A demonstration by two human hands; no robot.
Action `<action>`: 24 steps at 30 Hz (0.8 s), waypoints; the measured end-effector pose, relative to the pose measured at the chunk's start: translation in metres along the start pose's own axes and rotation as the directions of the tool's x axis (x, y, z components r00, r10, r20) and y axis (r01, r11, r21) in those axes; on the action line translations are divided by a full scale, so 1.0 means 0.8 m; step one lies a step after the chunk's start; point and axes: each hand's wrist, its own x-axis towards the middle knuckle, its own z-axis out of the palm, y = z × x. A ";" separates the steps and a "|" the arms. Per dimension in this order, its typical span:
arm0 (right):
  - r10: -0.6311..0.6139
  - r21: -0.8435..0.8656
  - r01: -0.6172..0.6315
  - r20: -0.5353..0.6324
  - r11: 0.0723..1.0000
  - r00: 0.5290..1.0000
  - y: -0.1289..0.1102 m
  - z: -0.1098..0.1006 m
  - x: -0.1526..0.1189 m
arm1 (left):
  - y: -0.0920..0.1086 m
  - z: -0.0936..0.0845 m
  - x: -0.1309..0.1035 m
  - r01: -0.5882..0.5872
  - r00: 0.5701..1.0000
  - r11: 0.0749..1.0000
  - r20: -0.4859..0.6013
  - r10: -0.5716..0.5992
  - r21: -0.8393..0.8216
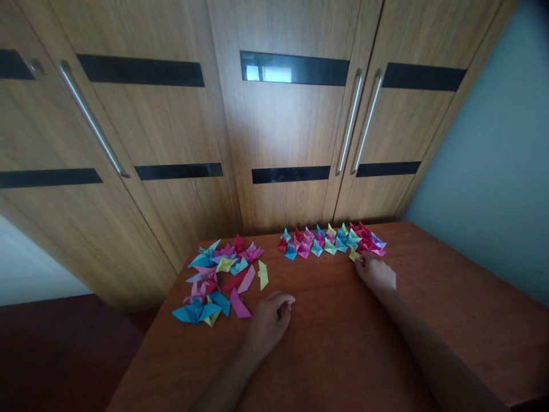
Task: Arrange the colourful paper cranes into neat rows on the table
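My right hand (376, 273) is closed on a small yellow folded paper piece (354, 255), at the front edge of rows of colourful folded paper pieces (317, 246) at the back of the table. My left hand (271, 320) rests near the middle, its fingers curled together and nothing plainly seen in them. Left of it lies a loose pile of folded paper (206, 286) in blue, pink, red and yellow. A magenta strip (239, 304) is close to the left wrist, and a pale yellow strip (263, 275) lies just beyond the left hand.
The brown wooden table (334, 343) stands against a wooden wardrobe (287, 126) with metal handles. A pale blue wall (493, 171) rises on the right. Dark floor (55, 349) shows beyond the table's left edge.
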 end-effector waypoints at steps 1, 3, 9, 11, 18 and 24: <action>0.007 -0.004 -0.007 0.003 1.000 1.000 -0.003 0.000 0.002 | 0.000 0.000 0.000 0.001 1.000 1.000 0.003 -0.001 -0.003; 0.014 -0.004 -0.014 0.005 1.000 1.000 -0.008 0.001 0.006 | -0.001 0.000 0.000 0.003 1.000 1.000 0.003 -0.003 -0.005; 0.023 0.013 -0.023 -0.002 1.000 1.000 -0.015 0.001 0.011 | -0.002 0.001 0.000 0.007 1.000 1.000 0.013 -0.007 0.005; 0.030 0.026 -0.031 0.001 0.999 1.000 -0.015 0.000 0.009 | -0.002 0.001 0.000 0.008 1.000 1.000 0.017 -0.008 0.008; -0.018 0.061 0.019 -0.017 0.998 1.000 -0.036 -0.004 -0.033 | -0.003 0.003 -0.001 0.019 1.000 1.000 0.015 -0.019 0.020; -0.242 0.105 0.241 0.002 0.965 0.970 -0.082 0.002 -0.072 | -0.002 0.001 0.000 0.012 1.000 1.000 0.008 -0.012 0.015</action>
